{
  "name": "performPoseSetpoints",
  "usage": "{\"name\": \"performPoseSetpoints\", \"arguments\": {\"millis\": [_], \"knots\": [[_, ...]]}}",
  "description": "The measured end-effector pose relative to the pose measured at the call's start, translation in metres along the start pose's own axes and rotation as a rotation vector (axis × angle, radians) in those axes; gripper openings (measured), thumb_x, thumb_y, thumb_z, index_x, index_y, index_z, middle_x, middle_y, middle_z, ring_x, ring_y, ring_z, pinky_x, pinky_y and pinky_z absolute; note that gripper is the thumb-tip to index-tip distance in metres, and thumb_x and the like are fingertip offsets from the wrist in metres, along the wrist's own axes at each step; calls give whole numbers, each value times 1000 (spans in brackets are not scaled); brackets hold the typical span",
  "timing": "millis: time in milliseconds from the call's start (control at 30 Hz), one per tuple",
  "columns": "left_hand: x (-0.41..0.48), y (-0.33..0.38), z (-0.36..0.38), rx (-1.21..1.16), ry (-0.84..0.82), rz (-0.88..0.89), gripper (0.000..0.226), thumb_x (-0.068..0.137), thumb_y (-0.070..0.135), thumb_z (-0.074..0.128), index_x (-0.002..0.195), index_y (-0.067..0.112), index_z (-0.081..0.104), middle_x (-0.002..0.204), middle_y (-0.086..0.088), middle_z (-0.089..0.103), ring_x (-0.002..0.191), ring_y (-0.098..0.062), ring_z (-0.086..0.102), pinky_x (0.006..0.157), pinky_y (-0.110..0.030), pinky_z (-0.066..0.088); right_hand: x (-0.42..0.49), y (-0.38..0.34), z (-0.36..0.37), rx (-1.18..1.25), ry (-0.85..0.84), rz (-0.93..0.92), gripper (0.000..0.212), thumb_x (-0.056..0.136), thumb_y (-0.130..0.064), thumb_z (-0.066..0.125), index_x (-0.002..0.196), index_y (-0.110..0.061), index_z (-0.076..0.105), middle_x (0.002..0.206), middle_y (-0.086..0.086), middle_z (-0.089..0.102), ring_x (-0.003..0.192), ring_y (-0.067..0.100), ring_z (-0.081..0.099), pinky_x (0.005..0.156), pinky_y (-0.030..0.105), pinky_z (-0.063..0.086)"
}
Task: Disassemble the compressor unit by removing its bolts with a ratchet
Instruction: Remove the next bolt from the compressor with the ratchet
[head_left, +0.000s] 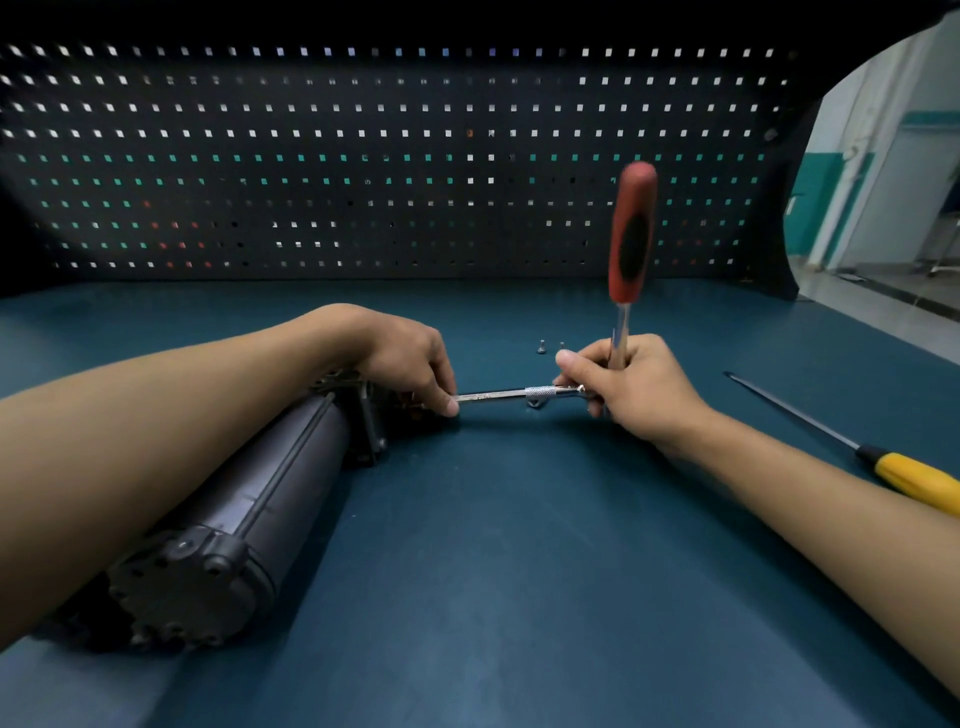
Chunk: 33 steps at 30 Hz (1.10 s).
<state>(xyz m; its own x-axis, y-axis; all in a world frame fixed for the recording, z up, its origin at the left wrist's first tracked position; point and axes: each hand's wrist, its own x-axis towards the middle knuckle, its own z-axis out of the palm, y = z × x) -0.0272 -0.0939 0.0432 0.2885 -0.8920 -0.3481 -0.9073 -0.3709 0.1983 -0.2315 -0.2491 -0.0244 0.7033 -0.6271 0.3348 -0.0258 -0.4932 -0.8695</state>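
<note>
Mid-job: two bolts (541, 347) out on the far bench, more likely left.
My right hand (631, 387) grips the ratchet (631, 234) — left hand (410, 358) pinches its extension bar (498, 395) at the compressor unit (291, 457).

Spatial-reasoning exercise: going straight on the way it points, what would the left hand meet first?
Probably the right hand, which grips the ratchet; the left hand points along the extension bar between them.
</note>
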Motion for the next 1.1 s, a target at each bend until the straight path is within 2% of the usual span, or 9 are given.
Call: {"name": "performPoseSetpoints", "arguments": {"millis": [133,267,367,500,600,733,967,1100], "knots": [[0,1,0,15,-4,-4,13,88,43,72,92,33,79,85,15,76,82,-4,68,84,-25,52,1,-3,2,35,-24,134,40,94,-38,69,72,-5,71,47,-5,57,39,10,47,36,21,30],[0,2,-1,33,-7,-9,15,87,44,73,96,33,79,85,17,76,89,-6,70,85,-24,52,2,-9,2,119,-46,302,36,93,-40,69,72,-11,67,59,-5,64,40,10,47,34,20,27],[0,2,0,21,-4,-10,14,86,43,74,94,33,79,84,17,76,87,-5,70,84,-22,52,1,-14,2,176,-80,415,34,94,-41,67,78,-11,65,58,-9,66,39,10,46,33,19,26],[0,1,0,-2,-14,-6,10,87,41,74,90,32,78,81,16,76,76,-1,68,83,-23,52,2,-16,0,254,-108,508,35,95,-43,66,83,-10,63,53,-7,61,36,10,44,33,16,26],[0,1,0,-8,-11,0,9,87,40,75,88,32,78,82,16,76,76,-1,68,82,-22,52,3,-16,-1,318,-116,565,33,94,-41,67,84,-10,62,51,-7,58,36,9,43,32,16,26],[0,0,0,-2,-3,2,12,87,41,74,92,31,79,84,15,76,88,-8,71,84,-24,53,6,-15,-4,367,-144,603,30,93,-39,69,84,-11,62,52,-6,59,36,8,44,32,16,28],[1,1,1,0,11,-8,16,86,41,74,95,29,79,86,15,76,91,-7,71,86,-25,53,9,-15,-8,416,-246,683,33,98,-40,59,88,-9,60,57,0,63,36,7,45,31,14,32],[2,1,1,-3,23,-9,17,87,41,74,95,28,79,85,15,76,84,-5,69,83,-23,52,11,-15,-10,451,-275,711,22,100,-34,57,93,-14,54,73,7,73,37,6,45,34,13,34]]}}
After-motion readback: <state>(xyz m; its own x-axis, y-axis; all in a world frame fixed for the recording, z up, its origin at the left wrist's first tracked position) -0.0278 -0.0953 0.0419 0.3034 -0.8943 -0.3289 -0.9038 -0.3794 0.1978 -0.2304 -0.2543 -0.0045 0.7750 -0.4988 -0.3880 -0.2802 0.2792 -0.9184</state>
